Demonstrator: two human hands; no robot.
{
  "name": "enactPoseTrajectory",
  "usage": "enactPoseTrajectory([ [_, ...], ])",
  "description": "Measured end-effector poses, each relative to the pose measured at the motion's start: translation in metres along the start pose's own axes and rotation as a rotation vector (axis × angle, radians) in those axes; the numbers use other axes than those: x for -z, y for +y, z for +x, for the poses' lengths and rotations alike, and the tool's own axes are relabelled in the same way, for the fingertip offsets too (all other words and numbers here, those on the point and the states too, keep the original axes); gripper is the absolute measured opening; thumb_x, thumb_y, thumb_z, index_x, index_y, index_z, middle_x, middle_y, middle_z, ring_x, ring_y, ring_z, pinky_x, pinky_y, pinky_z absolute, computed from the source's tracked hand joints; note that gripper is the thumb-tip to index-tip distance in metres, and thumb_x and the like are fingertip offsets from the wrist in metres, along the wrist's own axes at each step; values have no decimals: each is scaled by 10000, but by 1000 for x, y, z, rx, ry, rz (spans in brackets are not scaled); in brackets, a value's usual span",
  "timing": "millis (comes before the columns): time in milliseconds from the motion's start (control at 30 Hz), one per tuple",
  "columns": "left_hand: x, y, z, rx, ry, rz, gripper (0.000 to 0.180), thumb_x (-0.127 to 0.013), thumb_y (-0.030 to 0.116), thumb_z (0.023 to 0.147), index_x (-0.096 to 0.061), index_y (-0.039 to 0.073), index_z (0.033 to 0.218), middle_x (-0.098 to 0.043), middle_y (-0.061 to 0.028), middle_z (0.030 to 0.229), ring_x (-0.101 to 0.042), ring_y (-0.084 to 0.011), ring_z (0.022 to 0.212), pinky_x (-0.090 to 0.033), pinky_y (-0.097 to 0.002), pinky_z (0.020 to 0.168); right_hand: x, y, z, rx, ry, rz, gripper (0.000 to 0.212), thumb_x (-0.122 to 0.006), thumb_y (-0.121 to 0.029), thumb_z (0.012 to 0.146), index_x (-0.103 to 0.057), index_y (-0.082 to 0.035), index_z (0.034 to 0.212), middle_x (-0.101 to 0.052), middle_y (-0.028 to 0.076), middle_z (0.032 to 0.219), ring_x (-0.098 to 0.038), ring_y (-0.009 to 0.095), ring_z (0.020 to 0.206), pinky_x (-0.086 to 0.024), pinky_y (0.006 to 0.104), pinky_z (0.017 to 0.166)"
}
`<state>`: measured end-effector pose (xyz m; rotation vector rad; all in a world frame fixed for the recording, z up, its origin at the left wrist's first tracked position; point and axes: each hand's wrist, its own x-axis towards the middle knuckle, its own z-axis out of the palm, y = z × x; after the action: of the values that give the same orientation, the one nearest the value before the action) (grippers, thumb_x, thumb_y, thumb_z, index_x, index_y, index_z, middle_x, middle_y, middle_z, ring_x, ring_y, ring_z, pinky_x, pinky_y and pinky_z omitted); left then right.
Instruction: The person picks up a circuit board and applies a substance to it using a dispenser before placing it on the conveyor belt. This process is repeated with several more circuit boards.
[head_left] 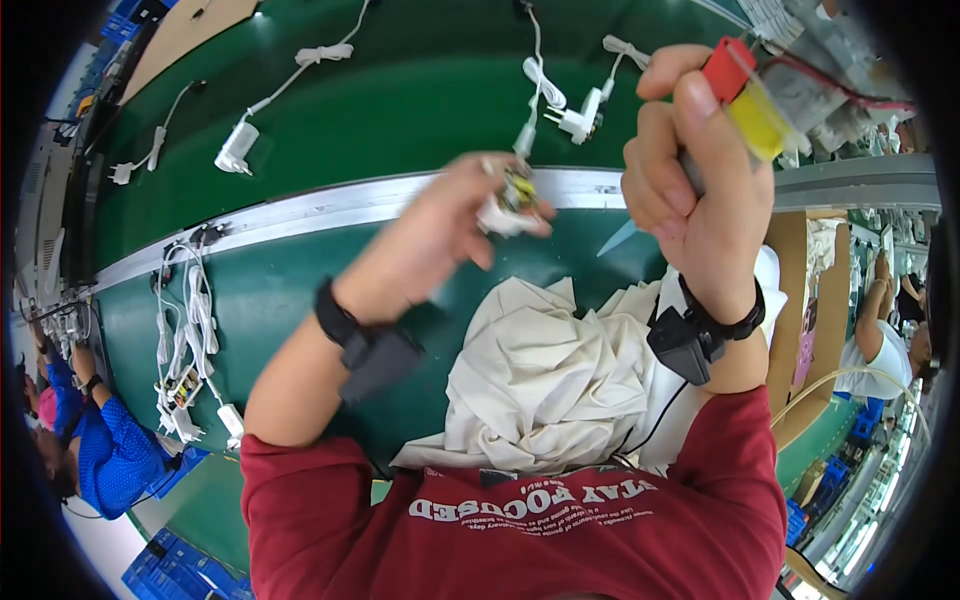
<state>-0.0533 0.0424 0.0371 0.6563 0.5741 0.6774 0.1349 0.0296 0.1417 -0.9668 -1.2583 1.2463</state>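
1. The left hand (445, 225) is raised above the table (300, 290). Its grip is pinched on a small white adapter piece (508, 205) with yellowish and dark parts showing at its open top.
2. That piece sits at the fingertips, over the pale metal rail (300, 215) that runs across the green surface. A thin white cord (540, 80) leads from it toward the far side.
3. The right hand (695, 180) is raised to the right of the left one, apart from it. Its grip is closed around a tool handle (745, 100) with a red tip and a yellow band.
4. A grey tool body (815, 90) with a red wire along it extends to the far right from that handle; the working end is not clear to see.
5. Each wrist carries a dark band with a black box: the left wrist unit (375, 355) and the right wrist unit (685, 345).
6. A crumpled cream cloth (540, 380) lies on the near part of the table, below and between the forearms.
7. On the far green belt (400, 110) lie white plug adapters with bundled cords (240, 145), spread apart from each other.
8. At the left, near the rail, a bunch of white cords and parts (190, 340) lies together.
9. A person in a blue top (105, 445) sits at the far left edge, and another person (880, 340) is seen at the right edge.
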Motion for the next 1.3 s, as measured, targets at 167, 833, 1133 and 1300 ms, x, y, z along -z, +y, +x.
enactPoseTrajectory([
  [167,-25,-74,-3,62,-121,-95,394,-447,168,988,-326,59,1346,-550,-154,1225,-583,-203,1102,-558,-253,632,-4,18,1,-22,43,89,264,-426,-306,996,-469,-46,1015,-332,-32,502,-272,43,371,-216,214,359],
  [833,-3,-87,3,4,-175,-78,432,-485,59,958,-314,75,1355,-512,-129,1254,-542,-199,1154,-573,-353,840,-5,44,1,-56,-230,191,289,-374,-350,1011,-437,-70,1043,-339,-33,504,-275,46,371,-228,210,365],
  [1133,-3,-88,5,16,-148,-94,408,-474,38,955,-340,76,1338,-521,-127,1229,-556,-187,1111,-575,-361,842,-7,37,-5,-121,-211,100,307,-337,-361,1021,-423,-70,1069,-350,-31,514,-287,51,380,-248,211,378],
  [1300,3,-89,3,16,-34,-174,380,-458,31,951,-373,69,1320,-525,-135,1230,-564,-178,1065,-582,-373,835,-18,32,-11,-156,-210,54,318,-317,-367,1026,-415,-70,1083,-356,-29,519,-293,53,385,-259,211,385],
])
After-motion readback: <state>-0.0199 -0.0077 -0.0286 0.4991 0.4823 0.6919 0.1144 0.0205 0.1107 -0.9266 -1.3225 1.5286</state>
